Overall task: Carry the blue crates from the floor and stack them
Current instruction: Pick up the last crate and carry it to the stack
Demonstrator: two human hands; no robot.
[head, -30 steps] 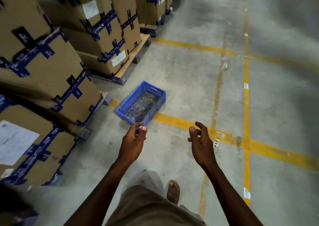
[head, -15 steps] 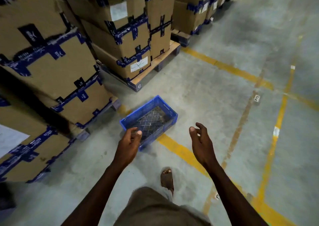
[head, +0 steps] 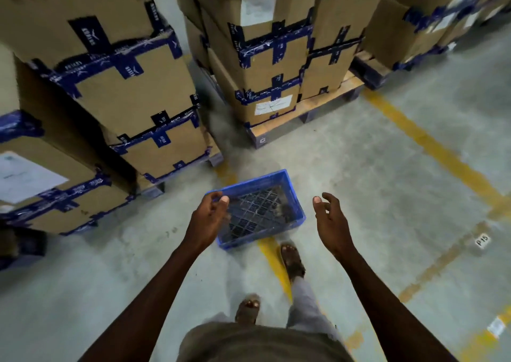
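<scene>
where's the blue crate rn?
Head view, centre: the blue crate sits on the floor across a yellow line, just ahead of the left hand and right hand, near the stacked boxes.

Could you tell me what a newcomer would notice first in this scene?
A lone blue crate sits empty on the grey floor, straddling a yellow line. Both hands, left hand and right hand, reach toward it, holding nothing. Behind it stand pallets of taped cardboard boxes.

Taped cardboard boxes [head: 143, 93] on pallets [head: 301, 118]
</scene>
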